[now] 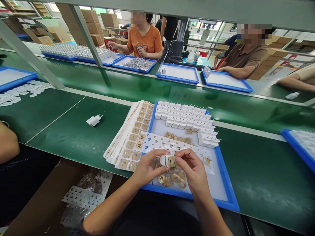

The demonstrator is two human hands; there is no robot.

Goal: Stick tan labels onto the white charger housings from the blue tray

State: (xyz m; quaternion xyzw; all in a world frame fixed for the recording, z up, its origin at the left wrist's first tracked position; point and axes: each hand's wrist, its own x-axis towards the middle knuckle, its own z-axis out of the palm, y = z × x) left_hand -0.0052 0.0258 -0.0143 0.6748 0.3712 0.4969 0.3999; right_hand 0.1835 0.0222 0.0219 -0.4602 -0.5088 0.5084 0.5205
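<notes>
My left hand (147,167) grips a white plug charger (164,161) between thumb and fingers, its end face turned towards me. On that face lies a tan adhesive sticker (170,161) with a dark slot in it. My right hand (193,170) is closed in a pinch at the sticker's right edge; the fingertips partly hide what they grip. Beneath both hands, a blue-rimmed tray (227,183) holds loose tan sticker pieces (176,178) and a mostly peeled sticker sheet (159,143). Several rows of white chargers (184,118) stand at its far end, pins pointing away.
A stack of sticker sheets (134,137) overlaps the tray's left side. One charger (94,120) lies alone on the green table (66,131). Another blue tray (297,144) is at right. Across the line, people sit behind more trays (177,72). Peeled sheets (83,196) fill a box below left.
</notes>
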